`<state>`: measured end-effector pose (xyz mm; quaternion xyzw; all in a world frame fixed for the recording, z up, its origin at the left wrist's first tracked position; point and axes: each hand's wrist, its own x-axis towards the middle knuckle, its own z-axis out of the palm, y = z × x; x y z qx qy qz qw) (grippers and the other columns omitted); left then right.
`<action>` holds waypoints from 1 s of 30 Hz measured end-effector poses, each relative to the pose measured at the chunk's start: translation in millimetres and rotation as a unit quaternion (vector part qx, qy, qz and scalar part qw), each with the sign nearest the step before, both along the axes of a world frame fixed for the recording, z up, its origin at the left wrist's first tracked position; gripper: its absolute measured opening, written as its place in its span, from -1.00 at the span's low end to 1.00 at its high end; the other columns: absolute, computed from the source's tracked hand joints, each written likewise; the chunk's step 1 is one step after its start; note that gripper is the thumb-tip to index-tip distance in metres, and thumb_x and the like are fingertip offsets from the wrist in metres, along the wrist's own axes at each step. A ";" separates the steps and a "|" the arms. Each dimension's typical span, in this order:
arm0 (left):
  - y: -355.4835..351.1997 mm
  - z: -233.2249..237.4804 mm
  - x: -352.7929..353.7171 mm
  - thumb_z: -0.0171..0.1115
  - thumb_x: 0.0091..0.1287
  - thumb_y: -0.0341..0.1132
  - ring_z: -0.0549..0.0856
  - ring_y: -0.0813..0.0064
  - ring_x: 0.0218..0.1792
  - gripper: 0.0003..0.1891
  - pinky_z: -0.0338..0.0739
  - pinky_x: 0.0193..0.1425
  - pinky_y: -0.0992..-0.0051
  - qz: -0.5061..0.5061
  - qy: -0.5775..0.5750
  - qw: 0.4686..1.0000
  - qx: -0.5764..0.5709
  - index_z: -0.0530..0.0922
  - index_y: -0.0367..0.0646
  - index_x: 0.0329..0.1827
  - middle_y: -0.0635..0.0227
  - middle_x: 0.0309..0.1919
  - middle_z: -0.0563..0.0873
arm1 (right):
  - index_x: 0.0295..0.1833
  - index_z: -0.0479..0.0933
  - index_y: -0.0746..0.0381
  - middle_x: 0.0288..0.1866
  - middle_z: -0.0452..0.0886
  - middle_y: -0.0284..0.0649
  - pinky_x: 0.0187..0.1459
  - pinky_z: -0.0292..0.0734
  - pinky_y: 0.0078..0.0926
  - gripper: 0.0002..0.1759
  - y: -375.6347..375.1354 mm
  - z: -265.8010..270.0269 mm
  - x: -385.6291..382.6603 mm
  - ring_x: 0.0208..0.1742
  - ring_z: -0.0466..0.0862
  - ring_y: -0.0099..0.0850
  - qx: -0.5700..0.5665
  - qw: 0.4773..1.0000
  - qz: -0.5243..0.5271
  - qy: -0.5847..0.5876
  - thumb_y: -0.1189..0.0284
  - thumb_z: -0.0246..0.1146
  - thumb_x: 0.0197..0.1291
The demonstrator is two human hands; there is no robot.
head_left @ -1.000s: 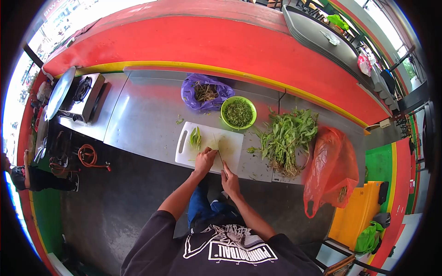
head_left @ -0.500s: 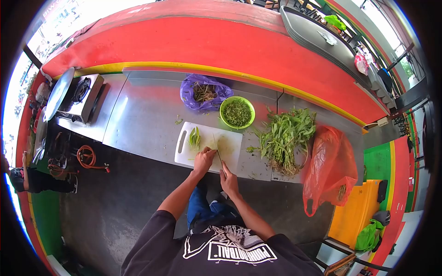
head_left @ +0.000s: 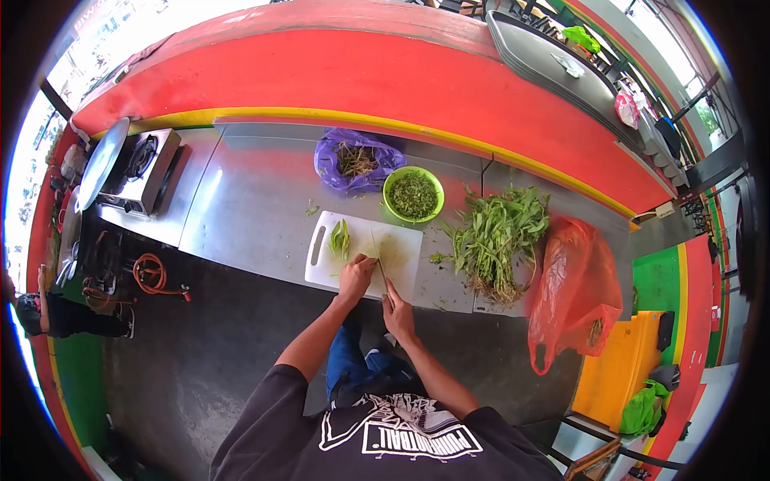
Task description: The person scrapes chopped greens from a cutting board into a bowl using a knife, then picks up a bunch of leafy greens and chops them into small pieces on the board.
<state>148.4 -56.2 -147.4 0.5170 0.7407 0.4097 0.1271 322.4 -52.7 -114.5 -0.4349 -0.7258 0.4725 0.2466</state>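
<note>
At the white cutting board's (head_left: 401,248) near edge the right hand (head_left: 399,314) grips the knife (head_left: 379,260); the left hand (head_left: 355,276), grip unclear, seemingly presses down beside it and should stay tucked.

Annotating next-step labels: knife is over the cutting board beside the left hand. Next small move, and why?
Probably a short downward cut: the right hand holds the knife with its blade close beside the left hand, which rests on the cutting board.
</note>
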 end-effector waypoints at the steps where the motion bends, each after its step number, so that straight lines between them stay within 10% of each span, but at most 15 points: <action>1: -0.2 -0.2 -1.3 0.24 0.29 -0.44 0.75 0.12 -0.27 -0.74 0.63 -0.13 0.18 -0.011 0.014 1.000 -0.006 0.74 -0.05 0.00 0.26 -0.22 0.73 | 0.45 0.42 0.24 0.18 0.60 0.27 0.16 0.56 -0.18 -0.50 0.2 -4.5 -0.1 0.27 0.57 0.15 0.038 0.999 -0.001 0.003 0.45 0.16 0.43; 30: -2.2 6.6 -3.0 0.26 0.30 -0.41 0.76 0.17 -0.21 -0.79 0.64 -0.11 0.23 -0.019 0.027 0.999 -0.020 0.76 -0.05 -0.06 0.30 -0.21 0.73 | 0.45 0.41 0.25 0.19 0.59 0.29 0.21 0.55 -0.15 -0.49 8.8 6.5 -18.7 0.27 0.56 0.18 0.031 0.999 -0.013 0.001 0.46 0.16 0.42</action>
